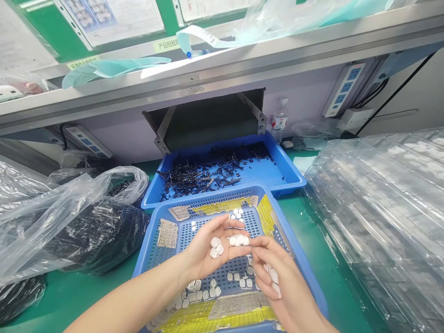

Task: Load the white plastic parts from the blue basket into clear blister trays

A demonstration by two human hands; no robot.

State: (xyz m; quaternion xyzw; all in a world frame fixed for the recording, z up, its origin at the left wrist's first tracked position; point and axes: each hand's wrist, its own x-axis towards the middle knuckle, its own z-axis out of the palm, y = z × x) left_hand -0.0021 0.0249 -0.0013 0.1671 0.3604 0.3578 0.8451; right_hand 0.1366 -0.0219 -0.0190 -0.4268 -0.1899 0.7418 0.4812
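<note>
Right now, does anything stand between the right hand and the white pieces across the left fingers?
Nothing visible does: the right hand is right beside those white pieces on the left hand.

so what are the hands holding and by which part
The left hand supports white pieces from below on palm and fingers; the right hand holds others in curled fingers, gripped parts hidden.

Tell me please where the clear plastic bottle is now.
In the head view, the clear plastic bottle stands right of centre, by the far right corner of the shallow blue tray, right of the conveyor belt.
</note>
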